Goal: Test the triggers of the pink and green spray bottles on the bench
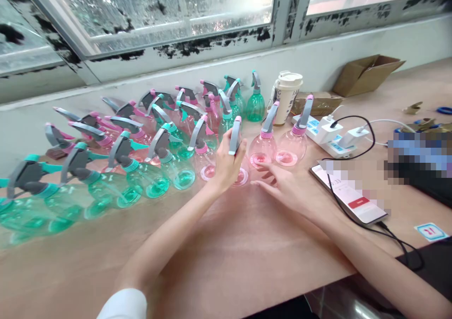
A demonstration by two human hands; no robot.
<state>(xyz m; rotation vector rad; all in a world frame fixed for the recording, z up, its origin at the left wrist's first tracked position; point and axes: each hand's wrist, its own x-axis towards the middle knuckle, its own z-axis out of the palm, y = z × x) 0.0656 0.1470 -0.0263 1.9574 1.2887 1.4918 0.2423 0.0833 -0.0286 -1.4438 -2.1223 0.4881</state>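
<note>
My left hand [225, 167] is closed around the neck of a pink spray bottle [243, 175], whose grey and pink trigger head stands up between my fingers. The bottle's base seems to rest on the table, though my hand hides much of its body. My right hand [284, 187] has its fingers apart and holds nothing; the fingertips are close to the base of another pink spray bottle [263, 149]. Beside that one stands a further pink spray bottle [291, 148]. To the left of my left hand is a pink bottle [205, 161], then a row of green spray bottles [178, 171].
More pink and green bottles crowd back to the wall. Behind stand a paper cup [286, 95] and an open cardboard box [365, 74]. On the right are a power strip [334, 145] with chargers, a phone [349, 192] and loose cables. A numbered label [431, 232] lies near the edge.
</note>
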